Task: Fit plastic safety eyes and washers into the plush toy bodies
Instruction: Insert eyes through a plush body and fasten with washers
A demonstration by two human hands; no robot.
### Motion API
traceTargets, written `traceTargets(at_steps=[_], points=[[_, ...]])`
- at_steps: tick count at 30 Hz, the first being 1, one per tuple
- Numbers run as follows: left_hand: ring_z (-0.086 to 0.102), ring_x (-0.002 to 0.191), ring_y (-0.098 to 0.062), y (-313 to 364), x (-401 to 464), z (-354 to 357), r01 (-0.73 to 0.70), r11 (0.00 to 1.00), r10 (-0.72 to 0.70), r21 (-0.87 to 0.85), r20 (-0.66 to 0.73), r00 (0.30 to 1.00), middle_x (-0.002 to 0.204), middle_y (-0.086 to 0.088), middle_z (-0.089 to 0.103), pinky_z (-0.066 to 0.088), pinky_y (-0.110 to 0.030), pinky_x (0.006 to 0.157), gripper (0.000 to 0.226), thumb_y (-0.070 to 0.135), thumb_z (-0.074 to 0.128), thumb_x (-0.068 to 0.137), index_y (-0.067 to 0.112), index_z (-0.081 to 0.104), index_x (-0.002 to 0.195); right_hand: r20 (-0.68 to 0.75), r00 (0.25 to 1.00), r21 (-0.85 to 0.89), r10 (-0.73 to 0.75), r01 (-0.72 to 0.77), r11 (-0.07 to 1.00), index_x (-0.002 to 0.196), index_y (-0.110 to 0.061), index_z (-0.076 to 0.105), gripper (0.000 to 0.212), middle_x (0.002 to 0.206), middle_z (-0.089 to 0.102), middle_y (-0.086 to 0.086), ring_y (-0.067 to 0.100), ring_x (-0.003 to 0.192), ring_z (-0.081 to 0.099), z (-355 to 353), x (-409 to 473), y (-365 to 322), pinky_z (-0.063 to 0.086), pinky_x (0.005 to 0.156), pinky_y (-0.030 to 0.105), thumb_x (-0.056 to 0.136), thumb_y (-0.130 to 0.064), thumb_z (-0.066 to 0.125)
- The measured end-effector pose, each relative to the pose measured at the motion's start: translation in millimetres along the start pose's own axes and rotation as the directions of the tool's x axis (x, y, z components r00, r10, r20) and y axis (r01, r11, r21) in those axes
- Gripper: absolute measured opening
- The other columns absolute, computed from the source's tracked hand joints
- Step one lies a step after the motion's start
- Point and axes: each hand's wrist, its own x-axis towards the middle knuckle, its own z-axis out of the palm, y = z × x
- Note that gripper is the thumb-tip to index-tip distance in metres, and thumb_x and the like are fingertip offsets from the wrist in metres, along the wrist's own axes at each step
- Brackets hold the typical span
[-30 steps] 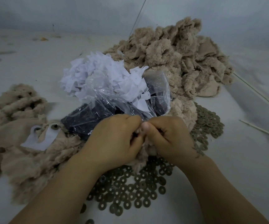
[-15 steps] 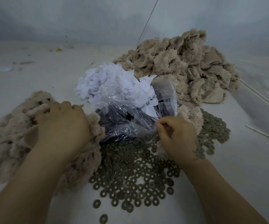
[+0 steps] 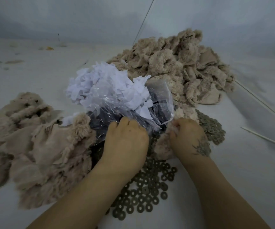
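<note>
My left hand (image 3: 125,142) sits at the mouth of a clear plastic bag (image 3: 160,98) of black safety eyes (image 3: 107,119). Its fingers curl down into the bag and the tips are hidden. To its right, my right hand (image 3: 189,138) grips a beige plush body (image 3: 162,146) with fluff between its curled fingers. Grey round washers (image 3: 146,195) lie scattered on the white surface below both hands, and more washers (image 3: 213,129) lie beside my right hand.
A heap of beige plush bodies (image 3: 174,63) lies at the back right, and another plush pile (image 3: 34,146) with eyes fitted lies at the left. White paper scraps (image 3: 103,83) top the bag. Two thin sticks (image 3: 265,139) lie at the right.
My left hand left the plush pile at the left and came to the bag's mouth. My right hand now holds a plush piece in front of the bag.
</note>
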Motion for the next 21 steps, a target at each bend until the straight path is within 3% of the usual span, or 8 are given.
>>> traceTargets(at_steps=[4,6,9,14,17,20,21], points=[[0.05,0.102,-0.027,8,3,14,0.006,1.0,-0.007,0.014,0.087,0.996,0.1,-0.004,0.059,0.024,-0.035,0.075,0.016,0.006,0.049,0.084,0.017,0.059,0.09,0.021,1.0,0.014,-0.014,0.013,1.0,0.09,-0.008,0.064,0.012,0.089,0.061,0.008,0.025,0.084,0.058,3,6,5,0.036,0.064,0.03,0.093,-0.017,0.057],[0.051,0.103,-0.026,9,4,16,0.003,1.0,-0.002,-0.005,0.09,0.996,0.102,-0.003,0.06,0.031,-0.036,0.078,0.016,0.008,0.047,0.085,0.017,0.059,0.092,-0.095,0.995,0.08,-0.043,0.051,0.995,0.088,-0.008,0.062,0.01,0.088,0.058,0.006,0.02,0.081,0.052,1,7,5,0.03,0.064,0.029,0.094,-0.015,0.059],[0.052,0.102,-0.024,10,4,16,-0.022,0.998,0.026,-0.058,0.067,0.997,0.1,-0.002,0.06,0.033,-0.035,0.078,0.015,0.012,0.05,0.086,0.017,0.062,0.092,-0.374,0.925,0.247,-0.061,0.163,0.955,0.09,-0.011,0.055,0.006,0.088,0.051,0.001,0.014,0.079,0.044,-3,5,0,0.026,0.064,0.022,0.096,-0.01,0.057],[0.05,0.091,-0.02,8,5,17,-0.017,0.988,0.029,-0.156,0.075,0.997,0.09,0.0,0.048,0.03,-0.029,0.067,0.011,0.013,0.053,0.087,0.016,0.062,0.092,-0.55,0.832,0.396,-0.075,0.338,0.854,0.096,-0.014,0.049,0.009,0.071,0.041,-0.013,-0.001,0.057,0.04,-5,2,-7,0.029,0.052,0.01,0.097,-0.007,0.054],[0.05,0.084,-0.019,4,5,16,-0.024,0.977,0.044,-0.211,0.091,0.995,0.084,0.003,0.033,0.032,-0.029,0.062,0.012,0.01,0.053,0.086,0.017,0.06,0.095,-0.588,0.808,0.478,-0.048,0.395,0.785,0.095,-0.016,0.048,0.012,0.072,0.039,-0.02,0.0,0.056,0.041,-5,2,-11,0.031,0.051,0.014,0.095,-0.005,0.055],[0.057,0.088,-0.02,1,4,13,-0.025,0.971,0.044,-0.236,0.077,0.996,0.088,0.002,0.046,0.033,-0.03,0.062,0.007,0.015,0.054,0.088,0.019,0.058,0.092,-0.557,0.83,0.64,0.031,0.406,0.652,0.092,-0.022,0.046,0.012,0.064,0.037,-0.014,0.004,0.05,0.034,-6,2,-11,0.03,0.048,0.024,0.098,-0.012,0.05],[0.058,0.087,-0.02,-1,4,12,-0.029,0.971,0.046,-0.239,0.064,0.997,0.089,0.002,0.05,0.033,-0.03,0.062,0.003,0.02,0.054,0.089,0.02,0.057,0.089,-0.52,0.852,0.696,0.05,0.39,0.603,0.092,-0.025,0.045,0.013,0.063,0.038,-0.004,0.011,0.049,0.032,-7,2,-12,0.029,0.047,0.031,0.099,-0.015,0.049]])
